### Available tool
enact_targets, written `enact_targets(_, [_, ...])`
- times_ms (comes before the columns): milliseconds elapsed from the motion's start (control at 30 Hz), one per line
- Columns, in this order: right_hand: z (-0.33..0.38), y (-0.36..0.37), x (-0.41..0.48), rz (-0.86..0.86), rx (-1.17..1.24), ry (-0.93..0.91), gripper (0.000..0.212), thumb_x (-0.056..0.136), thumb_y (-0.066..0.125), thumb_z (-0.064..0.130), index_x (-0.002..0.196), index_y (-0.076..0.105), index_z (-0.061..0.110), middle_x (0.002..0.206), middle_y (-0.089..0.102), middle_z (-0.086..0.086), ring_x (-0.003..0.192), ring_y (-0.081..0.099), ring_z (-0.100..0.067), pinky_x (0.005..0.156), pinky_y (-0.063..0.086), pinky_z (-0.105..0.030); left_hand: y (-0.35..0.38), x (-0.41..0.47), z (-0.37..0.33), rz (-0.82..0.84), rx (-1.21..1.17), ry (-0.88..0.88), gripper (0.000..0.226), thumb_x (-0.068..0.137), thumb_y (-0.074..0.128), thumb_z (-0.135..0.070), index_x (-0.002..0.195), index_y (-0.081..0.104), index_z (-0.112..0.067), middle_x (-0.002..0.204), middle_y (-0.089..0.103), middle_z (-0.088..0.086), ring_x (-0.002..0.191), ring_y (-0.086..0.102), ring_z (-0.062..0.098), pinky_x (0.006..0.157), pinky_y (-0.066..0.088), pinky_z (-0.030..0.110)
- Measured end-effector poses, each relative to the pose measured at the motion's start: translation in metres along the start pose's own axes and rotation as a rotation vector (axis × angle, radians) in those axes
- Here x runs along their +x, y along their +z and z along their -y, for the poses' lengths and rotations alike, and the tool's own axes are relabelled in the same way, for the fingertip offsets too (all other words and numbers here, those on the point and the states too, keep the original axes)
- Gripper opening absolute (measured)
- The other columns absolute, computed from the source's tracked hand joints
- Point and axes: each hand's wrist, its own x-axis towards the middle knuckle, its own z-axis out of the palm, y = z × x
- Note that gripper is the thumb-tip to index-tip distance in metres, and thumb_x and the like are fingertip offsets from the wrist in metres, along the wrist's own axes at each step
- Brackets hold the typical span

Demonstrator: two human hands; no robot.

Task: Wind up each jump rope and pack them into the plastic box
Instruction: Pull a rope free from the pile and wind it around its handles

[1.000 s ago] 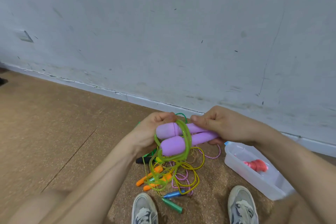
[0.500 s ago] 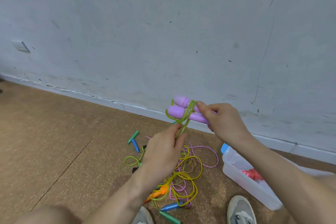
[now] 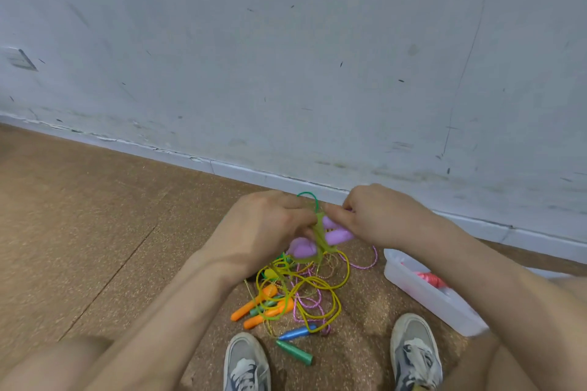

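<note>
Two purple jump-rope handles (image 3: 336,236) lie side by side between my hands, with a green cord (image 3: 317,232) wound round them. My left hand (image 3: 263,228) grips the left ends of the handles and the cord. My right hand (image 3: 378,216) pinches the handles and the cord from the right. Below them on the floor lies a tangle of yellow cord (image 3: 317,289) and pink cord (image 3: 368,263), with orange handles (image 3: 254,306), a blue handle (image 3: 297,332) and a green handle (image 3: 293,352). The clear plastic box (image 3: 422,295) stands to the right with a red rope (image 3: 432,279) inside.
A grey wall with a white skirting board (image 3: 241,170) runs behind the pile. My two shoes (image 3: 246,362) (image 3: 414,352) flank the near end of the ropes on the brown cork floor (image 3: 79,232).
The handles came down from in front of the wall to just above the pile. My left hand moved up from below the cord and now grips the handles' left ends.
</note>
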Motion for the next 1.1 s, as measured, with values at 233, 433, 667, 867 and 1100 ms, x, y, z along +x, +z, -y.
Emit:
enact_targets(233, [0.002, -0.015, -0.011, 0.201, 0.12, -0.155, 0.05, 0.1, 0.04, 0.034, 0.054, 0.036, 0.016, 0.053, 0.035, 0.0, 0.048, 0.034, -0.01, 0.044, 0.025, -0.021, 0.007, 0.003, 0.0, -0.035, -0.047, 0.061, 0.024, 0.083, 0.049, -0.029, 0.084, 0.071, -0.021, 0.078, 0.061, -0.002, 0.065, 0.054, 0.024, 0.052, 0.046, 0.031])
enact_targets(433, [0.001, -0.025, -0.017, 0.211, 0.154, -0.219, 0.053, 0.1, 0.04, 0.036, 0.053, 0.038, 0.013, 0.046, 0.036, 0.0, 0.04, 0.037, -0.009, 0.044, 0.029, -0.022, 0.009, 0.005, -0.004, 0.015, -0.333, -0.09, 0.014, 0.082, 0.052, -0.014, 0.082, 0.065, -0.019, 0.075, 0.048, -0.015, 0.07, 0.046, 0.003, 0.062, 0.038, 0.016])
enact_targets(667, [0.001, -0.028, -0.022, 0.324, 0.28, -0.238, 0.048, 0.1, 0.04, 0.037, 0.062, 0.05, 0.009, 0.052, 0.049, -0.008, 0.041, 0.04, -0.01, 0.048, 0.035, -0.027, -0.004, 0.009, -0.013, 0.102, -0.53, -0.224, 0.016, 0.085, 0.057, -0.034, 0.082, 0.07, -0.025, 0.064, 0.059, -0.016, 0.059, 0.048, -0.007, 0.057, 0.036, 0.013])
enact_targets(867, [-0.002, -0.032, -0.026, 0.416, 0.574, -0.272, 0.053, 0.102, 0.04, 0.037, 0.06, 0.052, 0.007, 0.055, 0.046, -0.018, 0.046, 0.034, -0.02, 0.043, 0.026, -0.025, -0.004, 0.012, -0.011, 0.145, -1.04, -0.444, 0.017, 0.084, 0.068, -0.021, 0.067, 0.068, -0.023, 0.055, 0.055, -0.008, 0.052, 0.046, 0.003, 0.051, 0.038, 0.017])
enact_targets(1100, [0.002, -0.027, -0.027, 0.33, 0.792, -0.278, 0.056, 0.101, 0.041, 0.036, 0.048, 0.048, 0.019, 0.042, 0.041, -0.007, 0.036, 0.033, -0.015, 0.039, 0.024, -0.019, -0.001, 0.02, -0.011, 0.305, -1.505, -0.552, 0.023, 0.079, 0.068, -0.035, 0.078, 0.068, -0.013, 0.068, 0.067, -0.007, 0.062, 0.06, 0.001, 0.06, 0.047, 0.013])
